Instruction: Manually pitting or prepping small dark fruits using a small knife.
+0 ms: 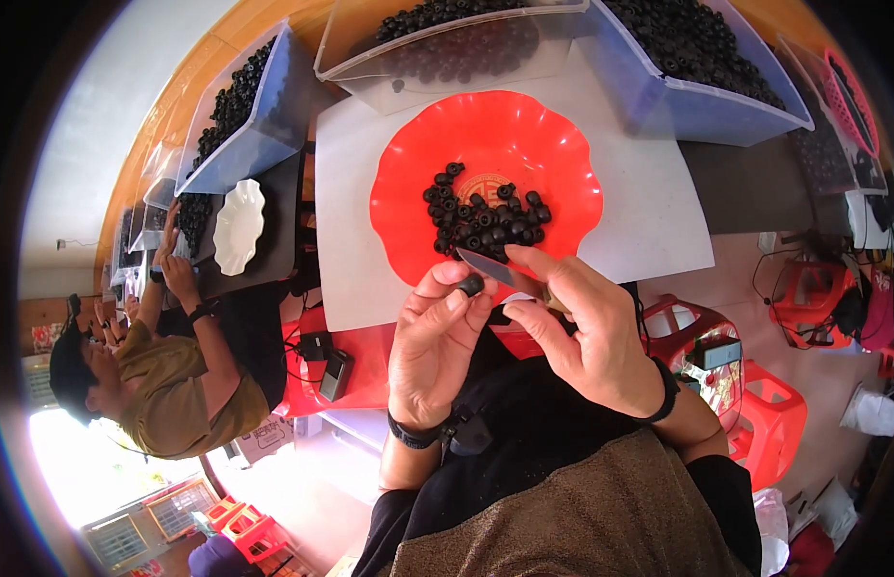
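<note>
Between its thumb and fingers, my left hand [435,332] pinches a small black rounded piece [471,285]. My right hand [593,322] grips a small knife [500,271], its blade slanting up and left just above that piece; whether the two touch I cannot tell. Both hands are over the near rim of a red scalloped plate [553,130]. On the plate lies a heap of similar black pieces [485,223], several with a round hole in one end. The knife's handle is mostly hidden by my right hand.
Clear and bluish bins [716,111] of black pieces stand along the table's far side, over white paper [658,221]. To the left, a person [177,385] works by a white scalloped dish [239,228]. Red stools [769,423] are at the right.
</note>
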Demonstrator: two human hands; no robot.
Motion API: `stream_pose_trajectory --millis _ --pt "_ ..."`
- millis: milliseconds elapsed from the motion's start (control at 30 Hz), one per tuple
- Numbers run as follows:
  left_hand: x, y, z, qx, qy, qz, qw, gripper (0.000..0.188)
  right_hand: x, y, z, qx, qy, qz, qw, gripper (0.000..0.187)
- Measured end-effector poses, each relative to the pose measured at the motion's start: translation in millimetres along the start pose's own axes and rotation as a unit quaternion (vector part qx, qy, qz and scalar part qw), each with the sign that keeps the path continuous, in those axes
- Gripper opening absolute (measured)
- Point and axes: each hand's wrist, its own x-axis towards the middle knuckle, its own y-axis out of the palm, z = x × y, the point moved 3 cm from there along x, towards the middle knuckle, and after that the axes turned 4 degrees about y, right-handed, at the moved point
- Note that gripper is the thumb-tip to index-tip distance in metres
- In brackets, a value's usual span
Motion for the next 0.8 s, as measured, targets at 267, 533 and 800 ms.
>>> stream_pose_trajectory --millis 267,533,800 --pt "-1.5 6.2 6.7 0.01 -0.028 0.009 1.0 0.028 14.3 4.3 2.9 -0.027 -0.065 0.079 0.994 0.047" --pt "-4.5 4.7 -2.3 0.13 -0.076 0.031 0.988 0.026 20.8 -0.2 -10.1 0.058 -0.067 0.121 0.989 0.038" --pt "-4.9 -13.4 -3.2 0.06 -0.044 0.0 0.997 0.032 16.3 -13.6 5.3 -0.049 -0.04 0.044 0.997 0.035"
